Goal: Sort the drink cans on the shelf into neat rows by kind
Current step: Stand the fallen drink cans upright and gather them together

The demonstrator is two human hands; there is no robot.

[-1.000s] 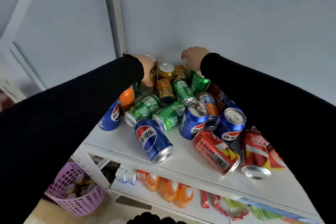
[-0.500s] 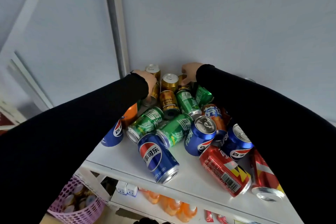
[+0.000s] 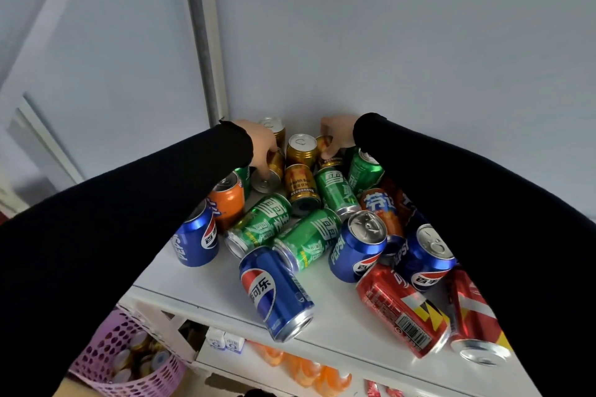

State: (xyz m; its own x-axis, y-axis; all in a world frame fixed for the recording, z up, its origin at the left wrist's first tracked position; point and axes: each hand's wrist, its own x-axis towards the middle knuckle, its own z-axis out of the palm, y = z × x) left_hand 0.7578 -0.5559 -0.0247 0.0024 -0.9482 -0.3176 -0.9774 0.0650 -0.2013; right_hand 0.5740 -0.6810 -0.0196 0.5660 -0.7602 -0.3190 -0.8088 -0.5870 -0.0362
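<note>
My left hand (image 3: 263, 147) is clamping a toppled gold metal can (image 3: 270, 171), base pointing six o'clock; my right hand (image 3: 337, 135) is pinching another small gold can (image 3: 325, 147).

1. Shelf (image 3: 180, 280) front-left: bare strip, open to a hand from the edge.
2. Centre blocked: lying blue can (image 3: 277, 293), green cans (image 3: 306, 238) touching one another.
3. Front-right blocked: red can (image 3: 403, 313).
4. Back: gold cans (image 3: 301, 150) near wall (image 3: 419, 42); gaps narrow.
</note>
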